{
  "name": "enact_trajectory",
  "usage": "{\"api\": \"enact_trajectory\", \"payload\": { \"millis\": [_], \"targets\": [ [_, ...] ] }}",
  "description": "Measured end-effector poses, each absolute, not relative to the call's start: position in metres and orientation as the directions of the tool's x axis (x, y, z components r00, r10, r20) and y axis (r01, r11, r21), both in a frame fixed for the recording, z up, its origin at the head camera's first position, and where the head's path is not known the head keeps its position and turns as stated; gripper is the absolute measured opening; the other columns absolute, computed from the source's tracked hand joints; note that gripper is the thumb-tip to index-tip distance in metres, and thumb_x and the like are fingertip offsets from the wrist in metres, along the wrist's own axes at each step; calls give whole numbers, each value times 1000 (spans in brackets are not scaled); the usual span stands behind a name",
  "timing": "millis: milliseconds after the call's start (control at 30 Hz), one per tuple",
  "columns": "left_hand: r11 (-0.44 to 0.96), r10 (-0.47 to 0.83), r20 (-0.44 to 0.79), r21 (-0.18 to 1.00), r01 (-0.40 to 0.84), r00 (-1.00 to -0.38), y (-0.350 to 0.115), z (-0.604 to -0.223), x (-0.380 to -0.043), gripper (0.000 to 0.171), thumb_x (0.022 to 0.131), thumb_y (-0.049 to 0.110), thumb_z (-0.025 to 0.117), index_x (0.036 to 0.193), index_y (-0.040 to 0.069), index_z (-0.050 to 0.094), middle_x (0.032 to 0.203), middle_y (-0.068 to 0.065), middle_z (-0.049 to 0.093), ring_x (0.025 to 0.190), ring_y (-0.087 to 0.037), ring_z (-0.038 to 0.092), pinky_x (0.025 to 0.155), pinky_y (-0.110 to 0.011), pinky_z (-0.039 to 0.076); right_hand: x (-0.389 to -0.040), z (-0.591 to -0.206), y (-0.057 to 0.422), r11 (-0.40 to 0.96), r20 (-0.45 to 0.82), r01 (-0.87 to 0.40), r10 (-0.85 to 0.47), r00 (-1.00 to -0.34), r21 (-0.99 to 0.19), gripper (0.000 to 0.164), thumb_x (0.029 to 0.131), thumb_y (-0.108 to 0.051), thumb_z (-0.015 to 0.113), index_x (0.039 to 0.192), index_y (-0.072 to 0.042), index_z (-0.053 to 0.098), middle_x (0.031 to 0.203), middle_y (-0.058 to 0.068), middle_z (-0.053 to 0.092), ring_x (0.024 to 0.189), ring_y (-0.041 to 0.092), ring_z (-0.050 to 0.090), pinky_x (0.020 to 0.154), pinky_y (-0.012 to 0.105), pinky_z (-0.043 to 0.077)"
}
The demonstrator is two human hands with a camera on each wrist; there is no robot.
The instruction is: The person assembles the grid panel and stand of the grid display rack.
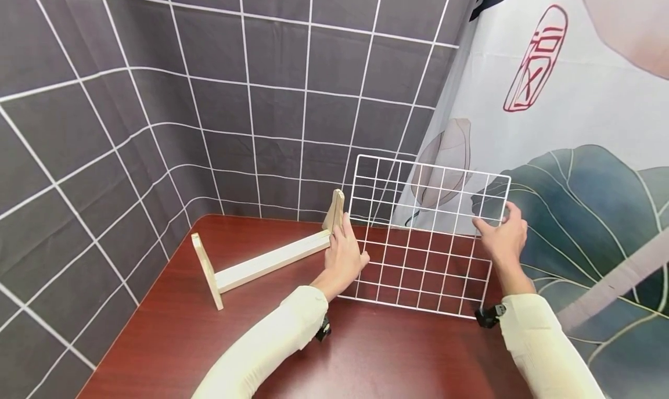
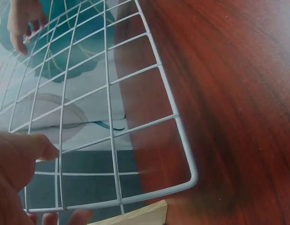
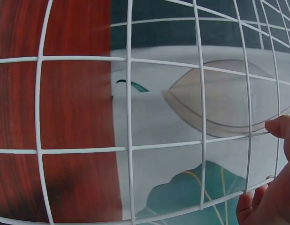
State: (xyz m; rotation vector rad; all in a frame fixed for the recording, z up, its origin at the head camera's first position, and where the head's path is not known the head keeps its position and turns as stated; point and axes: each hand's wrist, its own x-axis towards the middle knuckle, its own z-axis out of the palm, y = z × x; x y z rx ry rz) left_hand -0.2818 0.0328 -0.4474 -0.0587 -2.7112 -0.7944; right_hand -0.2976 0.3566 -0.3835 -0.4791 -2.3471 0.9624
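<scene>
A white wire grid panel [image 1: 418, 242] stands tilted on the red-brown table, its lower edge near the tabletop. My left hand [image 1: 343, 254] grips its left side edge, thumb in front and fingers behind, as the left wrist view shows at the grid's rim [image 2: 149, 192]. On the opposite side my right hand [image 1: 504, 236] holds the right edge near the upper corner; in the right wrist view its thumb [image 3: 278, 125] lies over a wire. Just left of the left hand is a wooden stand [image 1: 272, 261] with two upright end pieces joined by a pale crossbar.
The red-brown table [image 1: 157, 341] ends against a dark grey curtain [image 1: 209, 97] with white squares behind and to the left. A white curtain [image 1: 590, 114] with large leaf prints hangs at the right. A small black wrist device [image 1: 488, 316] sits by the right sleeve.
</scene>
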Motion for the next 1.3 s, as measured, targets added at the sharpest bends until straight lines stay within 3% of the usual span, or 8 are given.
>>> {"api": "enact_trajectory", "payload": {
  "millis": [233, 433, 533, 667, 867, 1300],
  "targets": [
    [839, -66, 386, 520, 159, -920, 26, -439, -289, 105, 77, 29, 83, 157, 8, 18, 128, -21, 47, 109, -36, 58, 67, -45, 57, -298, -370, 349, 663, 388, 71, 518, -762, -745, 82, 89, -33, 72, 158, -14, 31, 132, 28, 45, 122, 40, 41, 96, 54, 34],
    [823, -82, 409, 542, 170, -909, 23, -432, -293, 101, 78, 28, 81, 155, 9, 19, 133, -23, 45, 118, -39, 56, 71, -48, 59, -298, -361, 344, 627, 378, 59, 539, -753, -777, 82, 89, -33, 72, 158, -17, 30, 133, 22, 43, 122, 36, 41, 100, 52, 34],
    [825, -94, 433, 538, 174, -896, 22, -429, -295, 98, 78, 28, 80, 153, 10, 21, 129, -22, 46, 111, -37, 58, 70, -47, 59, -298, -359, 343, 615, 383, 48, 549, -743, -787, 83, 88, -33, 73, 158, -19, 31, 131, 19, 44, 122, 35, 41, 102, 52, 33],
    [821, -124, 458, 546, 168, -880, 19, -424, -296, 93, 77, 29, 80, 150, 12, 25, 124, -19, 47, 103, -35, 57, 68, -46, 57, -300, -358, 340, 602, 406, 26, 569, -716, -798, 83, 87, -33, 75, 157, -19, 33, 118, 6, 44, 119, 30, 41, 100, 48, 33],
    [800, -145, 464, 574, 172, -874, 17, -422, -298, 90, 78, 28, 78, 150, 14, 27, 125, -18, 48, 103, -35, 57, 68, -47, 57, -300, -356, 334, 590, 435, -2, 592, -679, -807, 81, 84, -32, 77, 154, -22, 38, 102, -16, 32, 106, 16, 38, 94, 39, 32],
    [790, -175, 525, 580, 199, -833, 18, -423, -299, 89, 82, 32, 77, 152, 15, 26, 123, -18, 48, 100, -36, 59, 65, -47, 57, -293, -350, 329, 595, 495, -61, 602, -627, -801, 81, 82, -33, 79, 152, -23, 41, 106, -15, 35, 95, 1, 35, 86, 25, 30]
  ]
}}
